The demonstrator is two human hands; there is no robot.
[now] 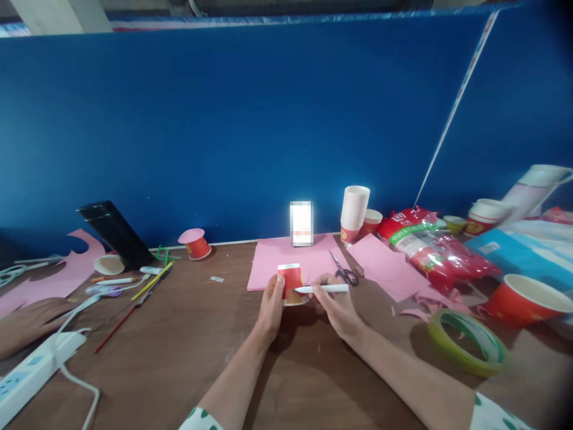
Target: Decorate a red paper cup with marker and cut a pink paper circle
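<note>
Near the middle of the table, my left hand [272, 298] is closed round the side of a small red paper cup [291, 276] with a white band along its top. A pale rim shows at the cup's lower edge. My right hand [333, 304] pinches a white marker [331, 288], held nearly level. Its tip points left and lies against or just in front of the cup; contact is too small to make out. Behind both hands lies a stack of pink paper [273, 263]. Dark-handled scissors [347, 276] rest at the paper's right edge, close to my right hand.
On the right are stacked paper cups [355, 209], a red bag of cups [425, 245], green tape [468, 343] and a red cup [528, 301]. To the left are a pink-topped cup [197, 246], brushes, a black bottle [119, 236], a power strip [40, 370] and another person's hand [40, 316].
</note>
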